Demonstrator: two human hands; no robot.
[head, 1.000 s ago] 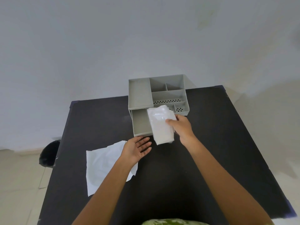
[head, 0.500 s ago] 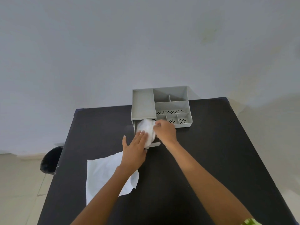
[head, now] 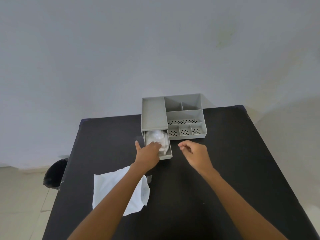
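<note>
Nearest, at about 7 o'clock on the black table (head: 225, 170), a loose white sheet (head: 110, 189) lies flat under the left forearm, and a careless pull back could drag it off the edge. Beyond it, the left hand (head: 148, 155) reaches to 12 o'clock into the pulled-out drawer (head: 169, 149). Its fingers bend down onto the crumpled white plastic packet (head: 158, 138) and its thumb splays outside the drawer's left wall, so this looks like a push rather than a pinch. The packet sits inside the drawer but bulges above the walls. If the drawer is slid shut like this, the plastic will likely snag under the grey desk organizer (head: 154, 113) and jam or tear. The right hand (head: 195, 155) hovers at 3 o'clock of the drawer, fingers loosely curled and holding nothing, clear of the organizer. With nothing bracing it, a hard shove could skate the light organizer towards the table's far edge at 12 o'clock. A springy packet may also puff up once the pressing fingers lift. Off the table at 9 o'clock, a black bin (head: 55, 172) stands on the floor.
</note>
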